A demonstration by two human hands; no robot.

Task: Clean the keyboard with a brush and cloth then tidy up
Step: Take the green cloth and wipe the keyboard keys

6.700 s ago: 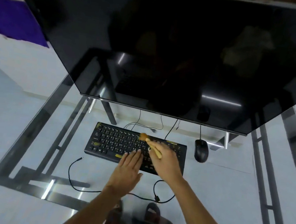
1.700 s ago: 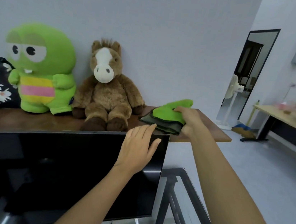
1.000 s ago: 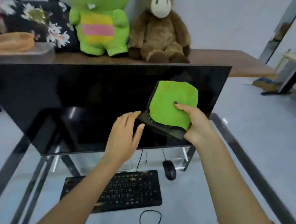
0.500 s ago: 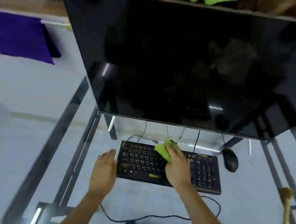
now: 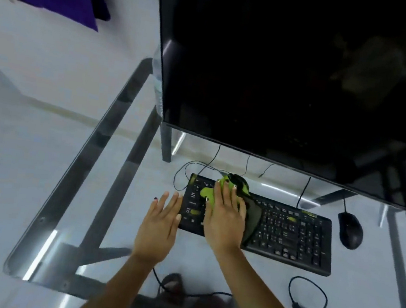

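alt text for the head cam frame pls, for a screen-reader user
The right hand presses a green cloth flat onto the left end of a black keyboard on a glass desk. The left hand rests open beside the keyboard; a black mouse and dark monitor sit behind.

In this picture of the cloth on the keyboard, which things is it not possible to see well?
- Head view: keyboard left-middle keys, hidden under the cloth and right hand.
- Key legends: too small and blurred to read.
- Brush: only a sliver, if any, at the right edge; cut off.
- Monitor: top and right side cut off by the frame.
- Left hand: whether it touches the keyboard's edge is unclear.
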